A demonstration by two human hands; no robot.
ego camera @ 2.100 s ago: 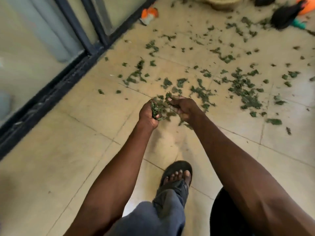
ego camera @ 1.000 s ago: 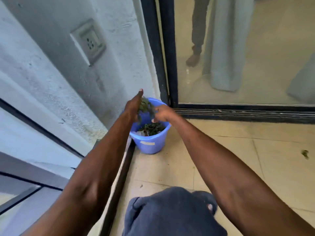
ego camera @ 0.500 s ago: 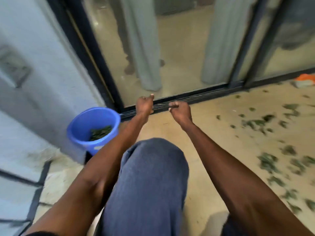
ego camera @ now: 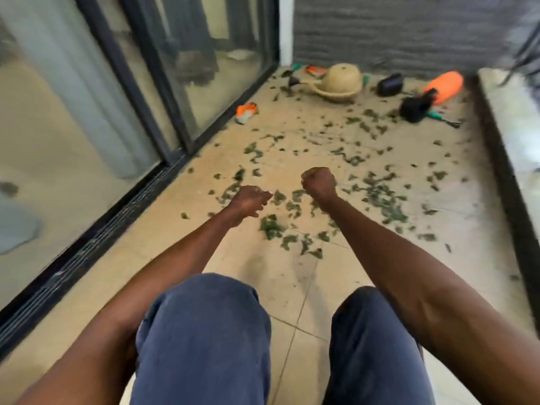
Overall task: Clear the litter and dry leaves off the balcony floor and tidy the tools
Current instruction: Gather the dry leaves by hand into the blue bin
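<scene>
Since half a second ago the view has swung away from the blue bucket by the wall, which is out of sight, and both hands have come round over the littered part of the floor.

Dry leaves (ego camera: 304,200) lie scattered over the tiled balcony floor (ego camera: 263,282), thickest just beyond and beneath the hands and thinning toward the far wall. The tiles nearest the person's knees carry only faint dust marks.

The left hand (ego camera: 248,200) is held out above the floor with fingers curled in; nothing is visible in it. The right hand (ego camera: 318,181) is closed in a fist, knuckles up, and likewise holds nothing that can be seen. Neither hand touches the floor or the leaves.

Tools and loose items lie at the far end. An orange-and-grey glove (ego camera: 247,111) lies near the sliding door track. A woven basket (ego camera: 339,81) sits tipped over near the far wall, with a second orange item (ego camera: 315,70) just behind it. A black object (ego camera: 390,83) lies to its right; its kind cannot be told. An orange bottle (ego camera: 445,86) lies on its side near the right-hand ledge, with a black brush (ego camera: 415,108) just in front of it.

Glass sliding doors (ego camera: 117,97) run along the left; a raised ledge (ego camera: 514,127) bounds the right.
</scene>
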